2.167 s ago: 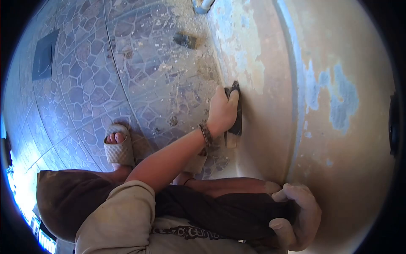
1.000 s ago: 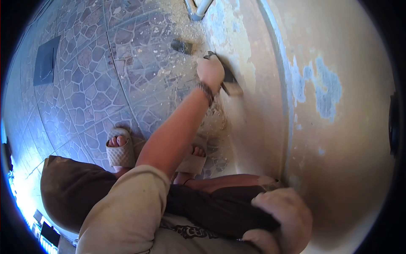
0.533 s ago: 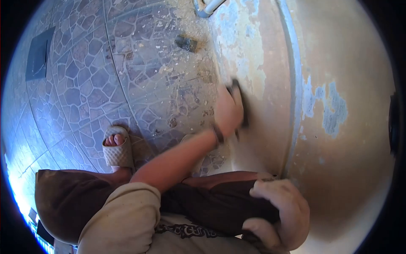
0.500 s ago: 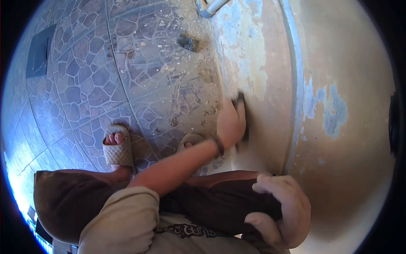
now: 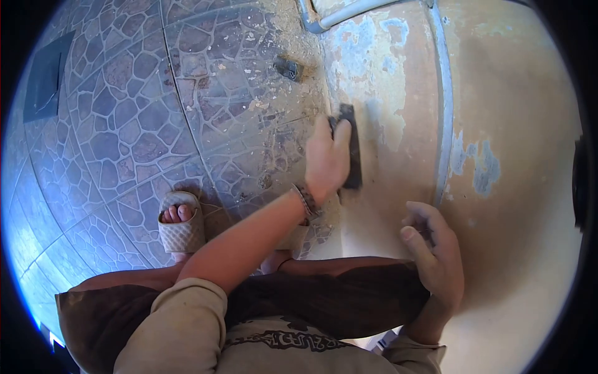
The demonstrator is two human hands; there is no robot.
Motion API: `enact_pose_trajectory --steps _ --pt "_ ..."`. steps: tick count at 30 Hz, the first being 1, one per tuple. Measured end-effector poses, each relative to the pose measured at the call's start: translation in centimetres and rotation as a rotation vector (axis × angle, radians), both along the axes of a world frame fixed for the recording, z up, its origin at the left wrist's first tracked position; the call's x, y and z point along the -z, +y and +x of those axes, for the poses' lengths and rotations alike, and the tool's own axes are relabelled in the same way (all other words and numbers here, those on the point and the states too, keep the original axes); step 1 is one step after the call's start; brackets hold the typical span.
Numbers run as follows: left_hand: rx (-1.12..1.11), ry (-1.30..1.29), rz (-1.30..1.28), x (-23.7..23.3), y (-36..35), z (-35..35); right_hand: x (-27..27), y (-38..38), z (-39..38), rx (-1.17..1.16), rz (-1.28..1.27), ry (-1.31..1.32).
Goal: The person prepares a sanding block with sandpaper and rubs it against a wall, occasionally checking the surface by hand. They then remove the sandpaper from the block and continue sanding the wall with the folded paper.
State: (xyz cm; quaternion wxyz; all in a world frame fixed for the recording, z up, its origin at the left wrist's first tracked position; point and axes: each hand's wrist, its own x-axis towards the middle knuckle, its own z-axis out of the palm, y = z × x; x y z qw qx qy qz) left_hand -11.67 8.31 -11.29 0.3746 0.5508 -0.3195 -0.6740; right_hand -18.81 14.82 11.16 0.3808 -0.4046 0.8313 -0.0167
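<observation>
My left hand [image 5: 327, 159] is wrapped round a dark, flat, long block-like tool [image 5: 352, 149], whose face lies against the lower part of the wall [image 5: 392, 168]. The tool's grip is mostly hidden by the fingers. Beside that spot the wall shows patches of peeled, whitish-blue paint [image 5: 355, 47]. My right hand [image 5: 439, 252] is raised at the right, near my knee and close to the wall. Its fingers are loosely curled and apart from the thumb, with nothing in them.
Stone-patterned floor tiles [image 5: 143, 115] carry flakes and dust along the wall. A small dark object [image 5: 287, 68] lies there. A pipe [image 5: 358, 11] runs along the top, and a dark square panel [image 5: 48, 76] is at the left. My sandalled feet [image 5: 180, 227] are below.
My left hand and the tool have moved up and slightly left along the wall. My right hand has risen, and its fingers have shifted. The view has shifted slightly.
</observation>
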Motion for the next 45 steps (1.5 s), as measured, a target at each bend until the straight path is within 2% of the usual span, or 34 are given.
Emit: enact_pose_trajectory --steps 1,4,7,10,13,16,22,25,28,31,34,37,40,41,43,45 --pt "-0.014 0.071 0.03 -0.6 0.6 -0.5 0.6 -0.1 0.0 -0.075 0.044 0.042" --pt "0.025 0.367 0.181 -1.9 2.8 -1.7 3.1 -0.2 -0.1 -0.073 0.079 0.03" --pt "0.021 0.34 0.084 -0.8 3.6 -2.6 7.7 0.6 -1.7 0.112 0.112 0.061" --pt "-0.055 0.77 0.329 0.8 2.6 -2.2 12.2 3.0 -3.1 0.151 -0.052 -0.038" --pt "-0.006 0.845 0.347 1.6 1.7 -1.6 14.8 3.6 -1.4 0.491 -0.185 -0.348" --pt "0.101 0.893 0.354 2.7 1.3 -0.7 16.2 4.2 -0.6 0.575 -0.219 -0.366" --pt "0.006 0.861 0.369 4.2 3.1 -1.0 17.9 6.5 -1.4 0.632 -0.203 -0.332" --pt "-0.041 0.772 0.557 4.8 5.1 -1.8 17.5 7.0 -0.8 0.439 -0.198 -0.035" --pt "0.051 0.516 0.571 3.2 5.1 -2.6 16.2 5.9 -0.7 0.319 -0.212 0.181" --pt "-0.017 0.272 0.285 1.1 4.5 -4.0 14.9 4.5 -1.4 0.089 -0.327 0.384" --pt "-0.022 -0.247 -0.262 1.1 5.0 -5.3 13.3 3.5 -1.2 0.007 -0.345 0.411" --pt "-0.094 -0.055 -0.262 -0.6 5.3 -6.1 12.1 2.2 -1.0 0.015 -0.301 0.437" --pt "-0.051 0.121 -0.142 0.8 3.2 -5.9 14.0 0.8 -1.1 -0.079 -0.308 0.472" --pt "-0.012 0.325 0.051 1.2 2.5 -5.5 14.7 0.3 -1.3 -0.055 -0.286 0.438" --pt "0.035 0.314 0.098 1.4 2.9 -5.4 15.6 -0.4 -1.4 -0.002 -0.244 0.361" --pt "0.102 0.283 0.039 0.8 3.9 -5.7 14.2 0.1 -2.0 -0.006 -0.255 0.379"
